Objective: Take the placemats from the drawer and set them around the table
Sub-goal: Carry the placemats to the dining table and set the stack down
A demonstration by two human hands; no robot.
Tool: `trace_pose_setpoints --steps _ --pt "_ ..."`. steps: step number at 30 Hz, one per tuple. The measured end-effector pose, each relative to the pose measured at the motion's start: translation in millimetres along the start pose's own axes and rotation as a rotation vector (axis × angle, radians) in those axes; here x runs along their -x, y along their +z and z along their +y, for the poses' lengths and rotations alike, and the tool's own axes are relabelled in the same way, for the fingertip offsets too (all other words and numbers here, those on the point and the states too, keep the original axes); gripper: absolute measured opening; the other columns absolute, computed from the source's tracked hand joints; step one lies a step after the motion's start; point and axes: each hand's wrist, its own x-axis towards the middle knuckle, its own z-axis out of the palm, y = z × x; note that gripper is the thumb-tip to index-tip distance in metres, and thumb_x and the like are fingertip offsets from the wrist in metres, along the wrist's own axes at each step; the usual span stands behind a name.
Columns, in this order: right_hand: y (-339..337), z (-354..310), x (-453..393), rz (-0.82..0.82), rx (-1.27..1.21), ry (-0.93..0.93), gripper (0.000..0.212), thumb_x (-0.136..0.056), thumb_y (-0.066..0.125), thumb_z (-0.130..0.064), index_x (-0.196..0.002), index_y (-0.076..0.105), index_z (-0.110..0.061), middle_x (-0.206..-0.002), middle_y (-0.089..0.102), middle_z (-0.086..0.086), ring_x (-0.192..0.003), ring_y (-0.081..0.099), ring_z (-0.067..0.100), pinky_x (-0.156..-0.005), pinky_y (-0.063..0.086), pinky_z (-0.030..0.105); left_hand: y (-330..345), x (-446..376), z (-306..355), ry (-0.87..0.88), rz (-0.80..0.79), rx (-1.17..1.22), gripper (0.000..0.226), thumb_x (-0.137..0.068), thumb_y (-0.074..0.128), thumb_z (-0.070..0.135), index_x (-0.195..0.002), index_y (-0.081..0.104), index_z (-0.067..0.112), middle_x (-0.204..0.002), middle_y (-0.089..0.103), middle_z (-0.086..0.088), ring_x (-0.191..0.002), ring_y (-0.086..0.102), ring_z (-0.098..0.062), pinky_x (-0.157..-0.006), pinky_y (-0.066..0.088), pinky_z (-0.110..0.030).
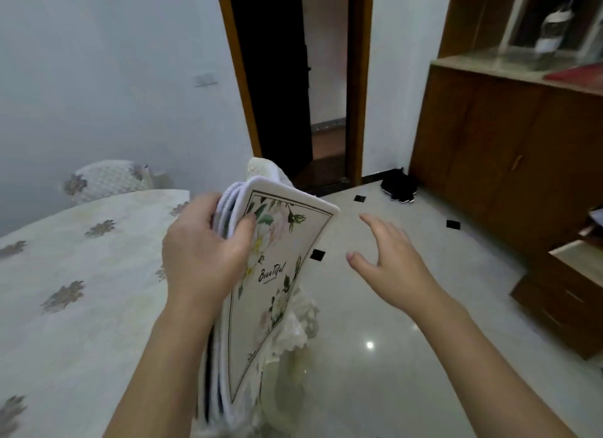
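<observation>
My left hand (204, 251) grips a stack of several placemats (277, 274) upright at their top edge, thumb across the front one. The front mat is cream with a dark border line, flowers and the word "Beautiful". The stack hangs at the right edge of the table (81, 290), which wears a cream cloth with grey flower motifs. My right hand (388, 258) hovers to the right of the mats with fingers spread, touching nothing. An open wooden drawer (567, 313) shows low at the far right.
A wooden cabinet (489, 163) lines the right wall, and a dark doorway (293, 78) opens ahead. Two covered chair backs (107, 179) stand beyond the table. A black object (399, 186) lies on the glossy tiled floor (408, 356) near the doorway.
</observation>
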Motion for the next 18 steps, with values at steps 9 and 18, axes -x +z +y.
trace_pose_setpoints --steps 9,18 --pt "-62 94 -17 0.146 0.025 0.2 0.068 -0.092 0.056 -0.049 -0.15 0.025 -0.032 -0.151 0.034 -0.011 -0.138 0.03 0.011 -0.111 0.028 0.033 105 -42 72 0.167 -0.137 0.122 0.013 -0.084 0.071 0.028 -0.088 0.06 0.023 -0.071 0.058 0.007 -0.062 0.054 -0.009 -0.05 0.04 -0.029" --pt "-83 178 -104 0.181 0.14 0.344 0.068 -0.092 0.056 -0.048 -0.15 0.025 -0.031 -0.151 0.035 -0.01 -0.138 0.029 0.009 -0.109 0.025 0.029 271 -103 75 0.14 -0.305 0.31 0.014 -0.085 0.07 0.032 -0.084 0.058 0.024 -0.072 0.058 0.005 -0.063 0.055 -0.011 -0.054 0.049 -0.038"
